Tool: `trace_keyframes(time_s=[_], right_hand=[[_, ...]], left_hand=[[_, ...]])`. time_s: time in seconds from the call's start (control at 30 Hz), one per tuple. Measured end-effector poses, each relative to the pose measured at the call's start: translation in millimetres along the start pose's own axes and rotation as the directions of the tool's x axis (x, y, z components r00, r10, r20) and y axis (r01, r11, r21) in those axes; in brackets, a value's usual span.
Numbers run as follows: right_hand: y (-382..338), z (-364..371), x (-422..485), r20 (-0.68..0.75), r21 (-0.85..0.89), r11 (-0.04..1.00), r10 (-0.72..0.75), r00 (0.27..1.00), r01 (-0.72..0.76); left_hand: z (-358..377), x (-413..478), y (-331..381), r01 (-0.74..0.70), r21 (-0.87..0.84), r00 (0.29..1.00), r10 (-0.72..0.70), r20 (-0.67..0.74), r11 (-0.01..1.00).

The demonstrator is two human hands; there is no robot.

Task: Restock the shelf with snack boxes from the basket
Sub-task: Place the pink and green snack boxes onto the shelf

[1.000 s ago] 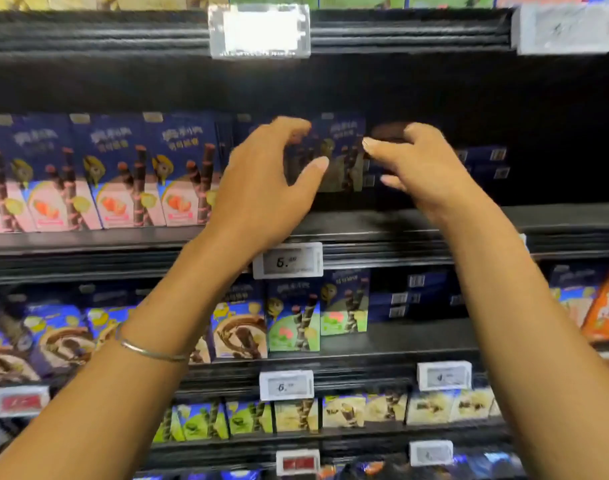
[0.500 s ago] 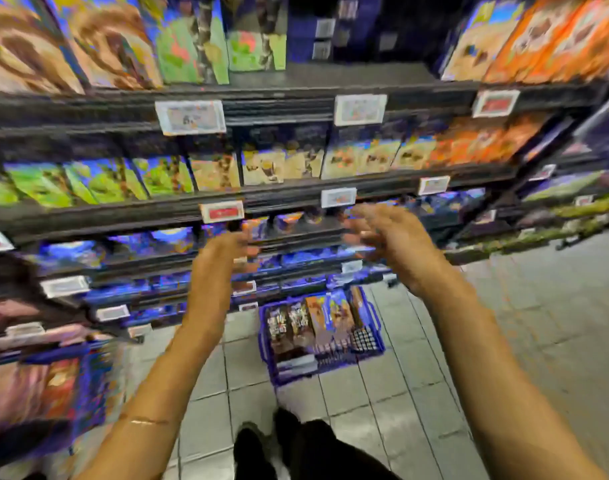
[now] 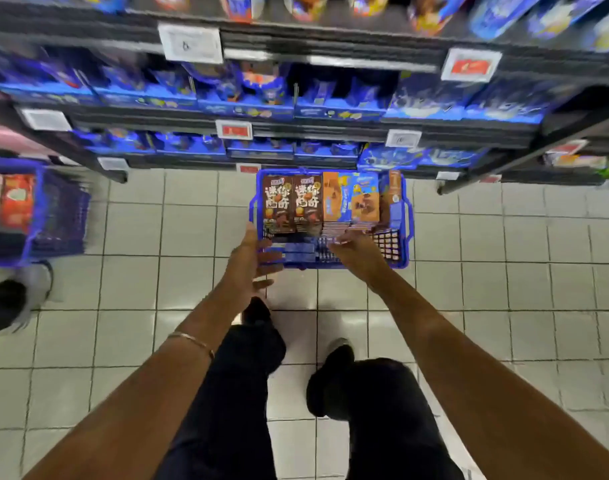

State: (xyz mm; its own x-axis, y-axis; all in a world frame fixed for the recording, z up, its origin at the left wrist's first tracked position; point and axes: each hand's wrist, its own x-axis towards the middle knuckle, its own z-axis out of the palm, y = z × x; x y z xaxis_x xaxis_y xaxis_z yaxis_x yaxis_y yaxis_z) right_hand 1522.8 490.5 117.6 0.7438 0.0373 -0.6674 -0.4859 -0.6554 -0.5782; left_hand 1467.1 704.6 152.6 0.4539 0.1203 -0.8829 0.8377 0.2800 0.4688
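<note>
— What is worn near the left hand [image 3: 248,268]?

— A thin metal bangle [image 3: 192,341], gold-toned, rings the bare forearm some way back from that hand's wrist.

— And behind the right hand [image 3: 356,254]?

— Only a bare forearm, up to the picture's edge.

— What shows below the hands?

— Dark trousers [image 3: 227,393], black or close to it, loose around the ankles. The left shoe [image 3: 256,311] shows just under the left hand and looks black. The right shoe [image 3: 336,358] sits further back from the right hand, also dark, with a paler patch at the toe. Blur hides finer detail.
</note>
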Motion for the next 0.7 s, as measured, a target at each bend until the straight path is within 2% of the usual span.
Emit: trace_keyframes(time_s=[0.1, 0.23, 0.3, 0.37, 0.43, 0.53, 0.63, 0.7], right_hand=[[56, 64, 83, 0.118, -0.246, 0.964, -0.068, 0.991, 0.096], [98, 142, 164, 0.215, -0.466, 0.838, -0.204, 0.955, 0.284], [106, 170, 195, 0.267, -0.470, 0.801, -0.272, 0.925, 0.371], [113, 188, 220, 0.284, -0.471, 0.789, -0.288, 0.914, 0.395], [120, 191, 237, 0.319, -0.521, 0.728, -0.318, 0.893, 0.445], [127, 186, 247, 0.377, -0.467, 0.699, -0.398, 0.837, 0.542], [124, 173, 241, 0.334, -0.429, 0.686, -0.484, 0.809, 0.588], [119, 159, 230, 0.286, -0.370, 0.685, -0.560, 0.778, 0.628]], left_hand=[[12, 92, -24, 0.015, -0.037, 0.997, -0.017, -0.070, 0.999], [22, 207, -37, -0.008, -0.072, 0.999, 0.005, -0.044, 0.997], [26, 247, -38, -0.025, -0.078, 0.999, 0.022, -0.029, 0.997], [27, 280, -42, -0.027, -0.109, 1.000, 0.028, 0.001, 0.994], [24, 300, -48, -0.035, -0.132, 0.998, 0.042, 0.053, 0.991], [22, 305, -52, -0.038, -0.210, 0.994, 0.059, 0.092, 0.977], [18, 289, -48, -0.123, -0.308, 0.980, 0.165, 0.115, 0.943], [12, 274, -44, -0.223, -0.318, 0.965, 0.254, 0.059, 0.921]])
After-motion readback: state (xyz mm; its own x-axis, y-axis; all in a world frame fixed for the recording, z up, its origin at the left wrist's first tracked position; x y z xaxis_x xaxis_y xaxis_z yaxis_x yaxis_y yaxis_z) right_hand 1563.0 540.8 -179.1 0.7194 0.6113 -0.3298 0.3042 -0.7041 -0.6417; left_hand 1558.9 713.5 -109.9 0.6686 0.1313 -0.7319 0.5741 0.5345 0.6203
